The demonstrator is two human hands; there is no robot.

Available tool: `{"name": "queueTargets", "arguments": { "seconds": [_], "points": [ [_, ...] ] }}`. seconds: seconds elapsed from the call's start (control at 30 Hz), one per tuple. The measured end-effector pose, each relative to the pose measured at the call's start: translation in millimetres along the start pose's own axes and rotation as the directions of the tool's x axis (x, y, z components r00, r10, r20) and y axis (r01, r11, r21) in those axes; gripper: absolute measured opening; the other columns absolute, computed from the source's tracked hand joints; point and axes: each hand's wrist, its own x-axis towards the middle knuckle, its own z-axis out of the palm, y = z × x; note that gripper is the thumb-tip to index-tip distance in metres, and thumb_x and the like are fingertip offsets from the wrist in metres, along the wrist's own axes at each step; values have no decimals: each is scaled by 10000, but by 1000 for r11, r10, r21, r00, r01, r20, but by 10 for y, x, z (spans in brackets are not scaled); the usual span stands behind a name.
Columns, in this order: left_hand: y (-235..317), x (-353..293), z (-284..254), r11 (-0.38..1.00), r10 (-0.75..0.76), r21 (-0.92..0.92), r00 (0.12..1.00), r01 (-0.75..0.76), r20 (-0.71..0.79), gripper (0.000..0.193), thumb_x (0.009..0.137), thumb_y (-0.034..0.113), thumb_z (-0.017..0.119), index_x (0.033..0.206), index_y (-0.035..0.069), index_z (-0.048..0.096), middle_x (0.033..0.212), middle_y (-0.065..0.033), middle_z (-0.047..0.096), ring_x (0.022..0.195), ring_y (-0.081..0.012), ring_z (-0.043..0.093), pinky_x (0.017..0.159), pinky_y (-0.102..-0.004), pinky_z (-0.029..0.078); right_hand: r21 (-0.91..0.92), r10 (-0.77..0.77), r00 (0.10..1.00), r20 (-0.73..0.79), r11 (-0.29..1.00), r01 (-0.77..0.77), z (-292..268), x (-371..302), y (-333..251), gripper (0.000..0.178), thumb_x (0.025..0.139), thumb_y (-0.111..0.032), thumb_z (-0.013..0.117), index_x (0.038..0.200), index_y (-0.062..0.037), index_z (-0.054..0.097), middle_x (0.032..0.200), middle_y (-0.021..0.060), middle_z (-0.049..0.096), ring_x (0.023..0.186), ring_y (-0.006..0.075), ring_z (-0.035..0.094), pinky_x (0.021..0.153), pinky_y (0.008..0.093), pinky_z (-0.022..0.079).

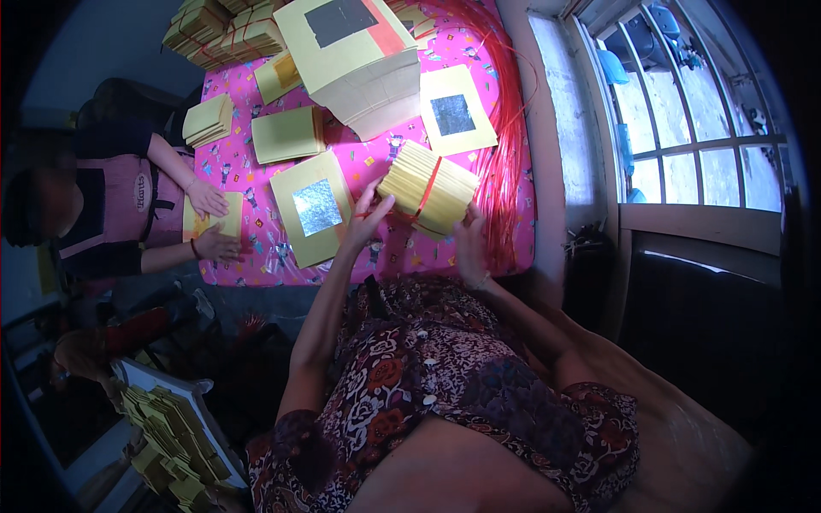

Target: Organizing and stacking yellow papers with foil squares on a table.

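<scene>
Left grip clasping the yellow bundle, right grip open by its edge — we should keep the red cord snug

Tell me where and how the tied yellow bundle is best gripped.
Probably at its two ends, left hand from the left, right hand from the right: the yellow bundle is a broad block, and the red tie crosses its top near the middle.

A barred window is admitting light at two o'clock; at nine, a co-worker is wearing a pink apron; a patterned cover is lying flat at twelve.
</scene>
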Motion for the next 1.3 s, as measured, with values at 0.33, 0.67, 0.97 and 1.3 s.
{"name": "queueTargets", "arguments": {
  "seconds": [0.33,0.67,0.97,1.3],
  "points": [
    [-406,190,71,950,244,279,893,-141,-378,544,870,166,657,1316,-25,412,1294,-176,490,1202,-224,469,1013,-325,370,-747,-431,901,-59,618,247,297,394,-73,660,887,-237,519,1382,88,229,1408,325,224,1320,480,194,1096,534,166],
    [-300,340,178,950,187,305,911,-72,-368,367,902,125,601,1223,-30,516,1101,-93,606,999,-142,566,874,-270,455,-923,-361,927,98,316,221,354,507,-73,658,871,-302,524,1379,52,303,1426,282,268,1313,519,202,1073,584,177],
    [-213,446,-50,923,167,385,915,-14,-367,516,861,191,673,1277,-48,484,1232,-175,559,1082,-186,558,914,-299,451,-792,-409,907,-96,584,180,292,550,-99,672,906,-261,516,1382,110,219,1387,362,211,1310,488,217,1073,528,204],
    [-52,626,29,945,5,321,984,54,-179,412,898,211,623,1261,34,545,1068,-66,652,927,-120,604,826,-255,474,-555,-324,944,-59,797,239,218,593,-37,561,943,-211,470,1373,80,257,1322,289,331,1251,403,330,1050,462,273]
  ]
}}
